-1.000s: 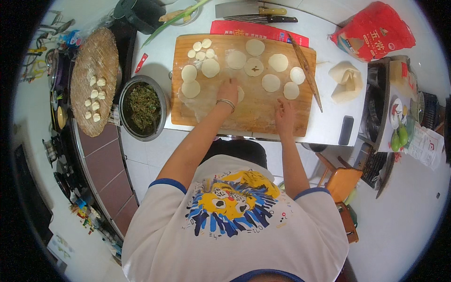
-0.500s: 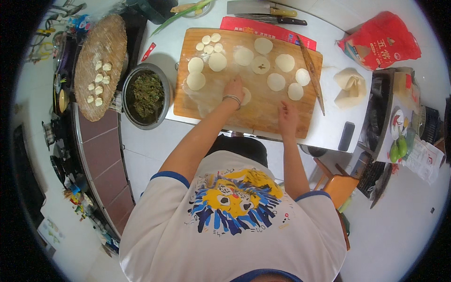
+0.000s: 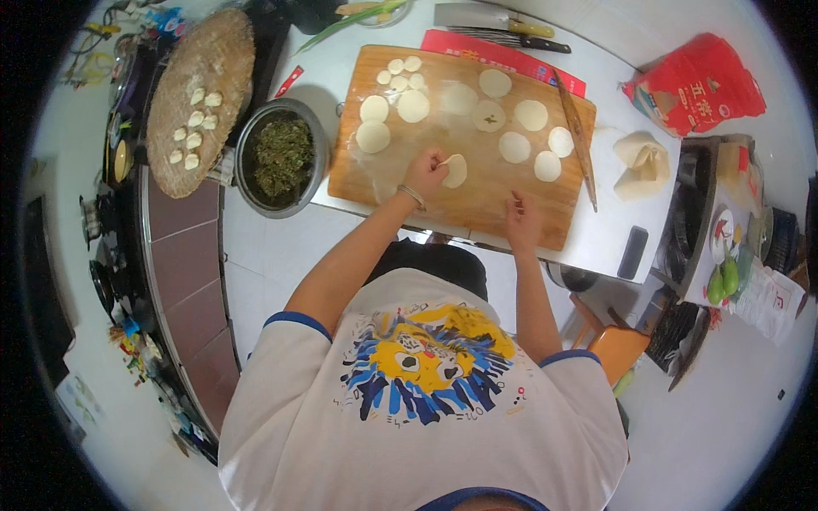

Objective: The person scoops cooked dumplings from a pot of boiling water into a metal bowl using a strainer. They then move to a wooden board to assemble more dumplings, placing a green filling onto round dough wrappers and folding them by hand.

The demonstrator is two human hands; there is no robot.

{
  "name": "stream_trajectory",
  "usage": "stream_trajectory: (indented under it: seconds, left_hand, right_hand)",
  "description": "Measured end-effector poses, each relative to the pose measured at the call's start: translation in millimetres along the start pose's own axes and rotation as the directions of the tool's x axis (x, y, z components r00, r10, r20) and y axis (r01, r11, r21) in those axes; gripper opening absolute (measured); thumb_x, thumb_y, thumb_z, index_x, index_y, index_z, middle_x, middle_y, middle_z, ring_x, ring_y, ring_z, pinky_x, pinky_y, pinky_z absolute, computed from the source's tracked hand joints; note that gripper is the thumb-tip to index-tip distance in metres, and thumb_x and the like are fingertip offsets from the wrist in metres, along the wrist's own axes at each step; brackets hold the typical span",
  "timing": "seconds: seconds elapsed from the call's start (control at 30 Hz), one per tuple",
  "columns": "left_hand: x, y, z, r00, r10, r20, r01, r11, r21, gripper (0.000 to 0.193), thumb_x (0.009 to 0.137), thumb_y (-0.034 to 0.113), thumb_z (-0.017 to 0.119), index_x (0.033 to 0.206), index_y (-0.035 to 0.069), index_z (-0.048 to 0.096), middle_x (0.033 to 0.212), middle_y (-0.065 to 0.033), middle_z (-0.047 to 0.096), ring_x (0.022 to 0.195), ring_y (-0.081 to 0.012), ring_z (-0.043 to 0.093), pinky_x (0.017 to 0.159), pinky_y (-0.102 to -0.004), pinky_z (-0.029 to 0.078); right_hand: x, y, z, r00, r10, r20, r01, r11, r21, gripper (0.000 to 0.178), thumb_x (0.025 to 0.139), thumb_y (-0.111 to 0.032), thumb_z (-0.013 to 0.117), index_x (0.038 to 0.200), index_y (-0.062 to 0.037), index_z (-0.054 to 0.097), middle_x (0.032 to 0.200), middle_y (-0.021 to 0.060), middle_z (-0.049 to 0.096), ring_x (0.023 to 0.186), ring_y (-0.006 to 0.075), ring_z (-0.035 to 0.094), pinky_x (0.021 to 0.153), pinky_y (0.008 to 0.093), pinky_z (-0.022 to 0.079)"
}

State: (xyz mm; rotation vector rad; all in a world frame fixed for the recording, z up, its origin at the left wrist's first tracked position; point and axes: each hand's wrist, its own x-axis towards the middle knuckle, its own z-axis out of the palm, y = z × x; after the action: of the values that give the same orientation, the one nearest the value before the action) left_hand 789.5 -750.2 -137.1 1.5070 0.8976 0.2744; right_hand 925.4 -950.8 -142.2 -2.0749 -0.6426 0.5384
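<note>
My left hand pinches the left edge of a round dough wrapper near the front middle of the wooden board. To its right, over the board's front part, my right hand has curled fingers; anything inside them is hidden. Several flat dough rounds lie at the right, one wrapper bearing a dark speck of filling. More rounds and small dough pieces sit at the left. A slim tapered rolling pin rests along the board's right edge.
Left of the board stands a metal pot of dark green filling. Beyond it, a woven tray carries several shaped dumplings. A cleaver and a black-handled knife lie behind. At right are a red bag, cloth and phone.
My left hand has drawn back slightly and now pinches the wrapper's edge, which it was partly covering. My right hand stays nearly in place. The whole view has shifted a little.
</note>
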Motion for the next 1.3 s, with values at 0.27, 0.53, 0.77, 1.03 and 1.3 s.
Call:
stream_trajectory:
  seconds: [0.27, 0.53, 0.77, 1.03, 1.3]
  left_hand:
    - [-81, 59, -127, 0.978, -0.182, 0.098, 0.165, 0.4, -0.902, 0.038, 0.081, 0.011, 0.049, 0.115, -0.005, 0.044, 0.112, -0.0149, 0.054, 0.102, -0.024, 0.054, 0.091, -0.0379, 0.043]
    - [-149, 12, -288, 0.943, -0.326, -0.069, 0.046, 0.331, -0.942, 0.035, 0.074, 0.011, 0.049, 0.105, -0.005, 0.05, 0.106, -0.0164, 0.058, 0.099, -0.0287, 0.056, 0.088, -0.0407, 0.046]
    - [-178, -38, -376, 0.954, -0.3, -0.017, 0.095, 0.355, -0.93, 0.035, 0.075, 0.013, 0.044, 0.106, -0.003, 0.049, 0.107, -0.0158, 0.057, 0.1, -0.0291, 0.056, 0.087, -0.0421, 0.046]
    - [-183, -75, -411, 0.948, -0.312, 0.068, 0.178, 0.339, -0.924, 0.032, 0.078, 0.011, 0.044, 0.107, -0.002, 0.048, 0.107, -0.0159, 0.056, 0.099, -0.0275, 0.056, 0.087, -0.0397, 0.046]
    - [-172, -92, -406, 0.951, -0.293, 0.102, 0.2, 0.328, -0.923, 0.03, 0.079, 0.009, 0.044, 0.107, -0.001, 0.046, 0.106, -0.0163, 0.055, 0.1, -0.0281, 0.055, 0.088, -0.04, 0.046]
  right_hand:
    - [-4, -109, 58, 0.93, -0.31, 0.198, 0.34, 0.93, -0.141, 0.023, 0.077, -0.013, 0.058, 0.098, -0.0035, 0.058, 0.09, 0.0144, 0.057, 0.082, 0.0292, 0.056, 0.073, 0.0377, 0.044]
    - [-41, -262, 217, 0.692, -0.371, 0.62, 0.598, 0.775, -0.204, 0.02, 0.076, -0.019, 0.059, 0.089, -0.0041, 0.061, 0.087, 0.0126, 0.06, 0.086, 0.0291, 0.056, 0.073, 0.0398, 0.046]
    - [-65, -295, 327, 0.696, -0.153, 0.701, 0.676, 0.468, -0.569, 0.015, 0.076, -0.015, 0.056, 0.079, -0.003, 0.064, 0.082, 0.0131, 0.063, 0.087, 0.0267, 0.056, 0.074, 0.0369, 0.045]
    - [-49, -285, 352, 0.782, -0.184, 0.596, 0.616, 0.37, -0.695, 0.017, 0.08, -0.013, 0.049, 0.073, -0.0054, 0.063, 0.077, 0.0115, 0.064, 0.07, 0.0249, 0.063, 0.058, 0.0351, 0.05]
    - [-40, -292, 333, 0.735, -0.323, 0.596, 0.677, 0.394, -0.621, 0.018, 0.082, -0.011, 0.044, 0.078, -0.0024, 0.059, 0.077, 0.0153, 0.061, 0.064, 0.0283, 0.063, 0.052, 0.0367, 0.051]
